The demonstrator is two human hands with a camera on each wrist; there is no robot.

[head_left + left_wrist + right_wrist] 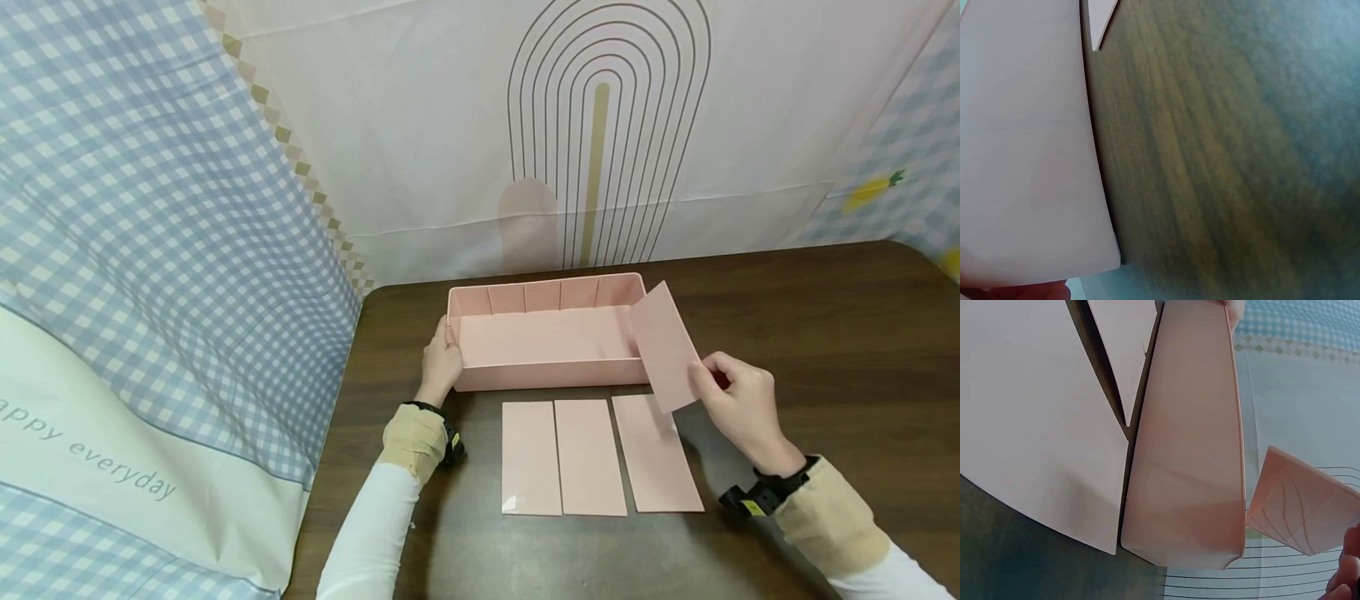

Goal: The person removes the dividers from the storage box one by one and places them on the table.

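Observation:
A long pink storage box with an open top lies on the table, slots ribbed along its back inner wall. My left hand grips the box's left end. Between the thumb and fingers of my right hand is a thin pink divider panel, tilted above the box's right end. Its top part overlaps that end from the head camera; whether they touch I cannot tell. Flat in front of the box are three more pink panels. In the right wrist view the held panel stands beyond the box's wall.
The dark wooden table runs on to the right of the box. A pale cloth with arched lines hangs behind it. Blue checked fabric borders the left side.

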